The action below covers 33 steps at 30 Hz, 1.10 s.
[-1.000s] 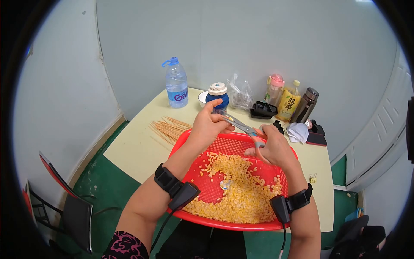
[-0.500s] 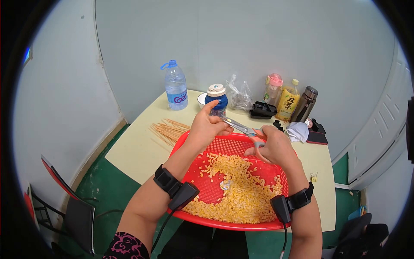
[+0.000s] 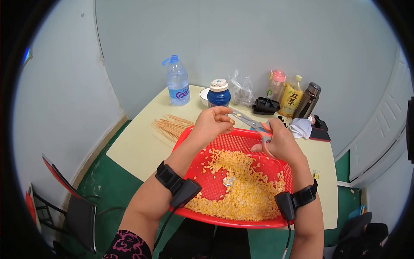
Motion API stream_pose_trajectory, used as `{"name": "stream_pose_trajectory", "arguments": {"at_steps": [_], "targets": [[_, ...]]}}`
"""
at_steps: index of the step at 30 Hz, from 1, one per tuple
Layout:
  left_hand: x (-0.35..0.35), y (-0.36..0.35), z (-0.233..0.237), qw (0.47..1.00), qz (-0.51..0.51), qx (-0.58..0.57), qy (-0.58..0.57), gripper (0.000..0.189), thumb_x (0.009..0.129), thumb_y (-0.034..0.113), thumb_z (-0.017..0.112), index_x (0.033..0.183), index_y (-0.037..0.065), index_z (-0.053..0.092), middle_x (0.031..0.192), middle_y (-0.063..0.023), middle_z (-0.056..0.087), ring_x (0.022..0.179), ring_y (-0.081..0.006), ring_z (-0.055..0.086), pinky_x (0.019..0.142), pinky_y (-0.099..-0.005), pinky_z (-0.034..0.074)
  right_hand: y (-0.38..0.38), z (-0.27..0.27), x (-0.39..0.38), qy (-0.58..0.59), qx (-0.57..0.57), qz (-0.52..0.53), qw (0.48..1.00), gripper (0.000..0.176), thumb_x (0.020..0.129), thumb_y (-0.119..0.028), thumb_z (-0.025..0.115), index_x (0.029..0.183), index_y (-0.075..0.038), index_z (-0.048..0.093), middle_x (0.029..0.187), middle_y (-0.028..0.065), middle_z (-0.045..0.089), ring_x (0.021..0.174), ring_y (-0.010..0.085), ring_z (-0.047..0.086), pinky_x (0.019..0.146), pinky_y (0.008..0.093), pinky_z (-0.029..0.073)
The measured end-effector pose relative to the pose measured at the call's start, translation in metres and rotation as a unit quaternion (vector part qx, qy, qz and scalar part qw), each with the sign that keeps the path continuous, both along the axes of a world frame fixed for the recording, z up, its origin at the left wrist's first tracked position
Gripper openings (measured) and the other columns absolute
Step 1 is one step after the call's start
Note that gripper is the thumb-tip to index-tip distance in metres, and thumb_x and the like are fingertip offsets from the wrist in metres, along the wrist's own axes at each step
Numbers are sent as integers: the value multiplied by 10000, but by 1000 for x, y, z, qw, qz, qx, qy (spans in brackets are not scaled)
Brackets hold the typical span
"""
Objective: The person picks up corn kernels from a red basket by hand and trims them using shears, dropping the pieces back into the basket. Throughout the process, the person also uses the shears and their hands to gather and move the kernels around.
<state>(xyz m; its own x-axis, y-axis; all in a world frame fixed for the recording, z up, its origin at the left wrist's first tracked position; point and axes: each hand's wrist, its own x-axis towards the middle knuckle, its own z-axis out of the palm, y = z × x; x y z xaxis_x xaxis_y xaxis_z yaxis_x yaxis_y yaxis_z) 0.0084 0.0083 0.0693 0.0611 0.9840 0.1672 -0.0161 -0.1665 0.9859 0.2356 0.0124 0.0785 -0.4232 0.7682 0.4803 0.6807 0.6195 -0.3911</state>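
Observation:
My right hand [image 3: 282, 140] grips a pair of scissors [image 3: 254, 124] by the orange-and-grey handles, with the metal blades pointing up and left. My left hand [image 3: 214, 125] is close to the blade tips, its thumb and fingers pinched together. Something tiny may be between those fingertips, too small to make out. Both hands are above the far side of a red plastic basket [image 3: 181, 149] with mesh walls. Loose yellow corn kernels [image 3: 246, 196] are heaped in it, mostly at the near and right sides. Among them lies a small round whitish object [image 3: 227, 181].
Thin wooden sticks [image 3: 170, 126] lie left of the basket. Behind stand a large water bottle [image 3: 178, 84], a blue jar [image 3: 218, 94], a plastic bag [image 3: 243, 90], a black tray [image 3: 265, 105], a yellow drink bottle [image 3: 291, 97] and a dark thermos [image 3: 308, 101]. A chair [image 3: 79, 216] is at left.
My left index finger, raised before, is now bent down toward the thumb. The scissors have shifted slightly right and up with my right hand. The view has also moved a little.

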Motion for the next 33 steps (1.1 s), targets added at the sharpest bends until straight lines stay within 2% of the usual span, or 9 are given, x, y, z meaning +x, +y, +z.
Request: {"name": "stream_pose_trajectory", "arguments": {"at_steps": [1, 4, 5, 12, 16, 22, 25, 29, 33], "targets": [[-1, 3, -5, 999, 6, 16, 32, 374, 769, -86, 549, 1140, -42, 530, 911, -105, 640, 788, -157, 622, 694, -256, 519, 3, -2, 1, -23, -7, 2, 1000, 671, 487, -375, 851, 917, 17, 518, 986, 179, 547, 913, 345, 557, 715, 392, 463], [-3, 6, -13, 991, 35, 18, 126, 304, 761, -74, 547, 1061, -50, 591, 948, -104, 634, 807, -153, 605, 729, -252, 493, 3, -3, 2, -58, 215, 17, 975, 698, 453, -357, 855, 954, 0, 523, 1030, 149, 526, 956, 324, 528, 762, 390, 447], [-4, 7, -12, 987, 48, 15, 156, 288, 759, -67, 548, 1041, -52, 604, 962, -106, 632, 813, -153, 599, 741, -251, 485, 6, -5, 3, -64, 215, 0, 975, 687, 454, -330, 847, 974, -19, 521, 1080, 133, 495, 1033, 315, 483, 841, 391, 408], [-4, 4, -7, 994, 92, 8, 57, 308, 775, -18, 567, 1080, -61, 573, 1031, -113, 603, 910, -149, 571, 811, -254, 447, 13, -3, -2, -81, 336, -73, 935, 481, 578, -191, 782, 964, -56, 527, 1111, 139, 488, 1090, 334, 445, 914, 408, 345], [-2, 8, -7, 987, 147, 29, 52, 318, 794, 30, 595, 1095, -66, 551, 1030, -110, 592, 921, -161, 566, 819, -260, 435, 16, -7, -4, -40, 305, -106, 946, 463, 569, -217, 791, 938, -72, 552, 1082, 137, 488, 1067, 337, 446, 908, 414, 345], [-7, 11, -16, 978, 134, 70, 145, 319, 790, 109, 634, 1055, -63, 592, 965, -122, 632, 878, -156, 592, 773, -261, 453, 28, -19, -2, 39, 297, -99, 949, 481, 581, -156, 802, 909, 49, 516, 972, 172, 519, 970, 354, 485, 806, 405, 399], [-6, 12, -20, 963, 116, 60, 236, 237, 783, 109, 634, 981, -20, 649, 894, -95, 655, 817, -146, 600, 718, -264, 473, 25, -21, -5, 95, 194, -83, 973, 443, 580, -114, 769, 878, 63, 494, 937, 159, 522, 945, 331, 490, 784, 378, 402], [-3, 9, -23, 914, -72, 21, 398, 173, 748, 103, 649, 900, 26, 681, 805, -77, 669, 751, -151, 619, 677, -272, 484, 19, -19, -12, 73, 125, -120, 982, 461, 600, -151, 771, 913, 78, 523, 955, 166, 528, 957, 325, 501, 785, 376, 412], [14, -1, -24, 789, -281, 7, 546, 167, 708, 96, 666, 861, 34, 687, 769, -80, 673, 707, -166, 632, 631, -291, 492, 31, -36, -14, 67, 239, -58, 967, 496, 623, -195, 782, 992, 49, 556, 989, 156, 531, 956, 315, 522, 807, 378, 425]]}}
